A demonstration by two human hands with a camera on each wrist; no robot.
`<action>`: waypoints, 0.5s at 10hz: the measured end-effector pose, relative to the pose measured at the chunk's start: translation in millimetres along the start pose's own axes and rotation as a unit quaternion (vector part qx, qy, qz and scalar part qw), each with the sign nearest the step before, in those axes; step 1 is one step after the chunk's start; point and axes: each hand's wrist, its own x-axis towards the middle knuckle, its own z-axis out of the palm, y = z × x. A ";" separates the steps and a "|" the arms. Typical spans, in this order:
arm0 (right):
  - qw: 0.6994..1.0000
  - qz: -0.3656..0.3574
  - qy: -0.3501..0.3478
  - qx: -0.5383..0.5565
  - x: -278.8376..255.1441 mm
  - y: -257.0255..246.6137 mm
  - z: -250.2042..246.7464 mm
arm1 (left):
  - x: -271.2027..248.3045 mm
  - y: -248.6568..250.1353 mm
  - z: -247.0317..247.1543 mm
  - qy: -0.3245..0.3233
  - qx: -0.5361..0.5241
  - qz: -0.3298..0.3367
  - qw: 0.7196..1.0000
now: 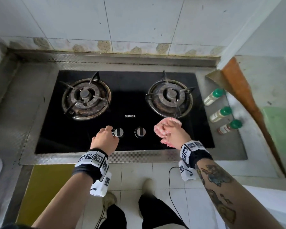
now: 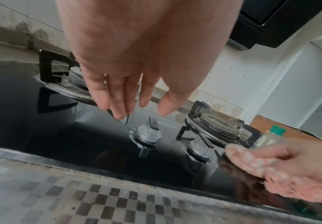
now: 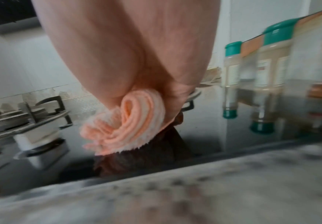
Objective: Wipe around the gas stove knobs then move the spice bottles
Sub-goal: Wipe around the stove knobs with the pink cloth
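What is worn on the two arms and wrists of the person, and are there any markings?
Both forearms are bare, without sleeves. Each wrist has a black band carrying white blocks printed with black square code patterns. A thin black cable hangs from the right wrist unit. The right forearm bears dark tattoos.

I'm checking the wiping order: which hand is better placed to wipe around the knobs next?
Probably the right hand: it already has the pink cloth in its grip, just right of the right knob. The left hand is bare, fingers by the left knob.
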 end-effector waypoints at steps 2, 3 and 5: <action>0.991 0.128 0.020 -0.043 -33.3 70.0 -31.7 | -3.6 5.5 6.9 0.000 0.009 0.001 1.000; 0.983 0.168 0.047 -0.061 -35.7 81.4 -35.9 | -4.8 0.7 6.8 0.005 0.011 0.000 1.000; 0.962 0.249 0.050 -0.101 -34.0 58.0 -4.7 | -4.5 -19.3 3.2 -0.002 0.000 -0.020 1.000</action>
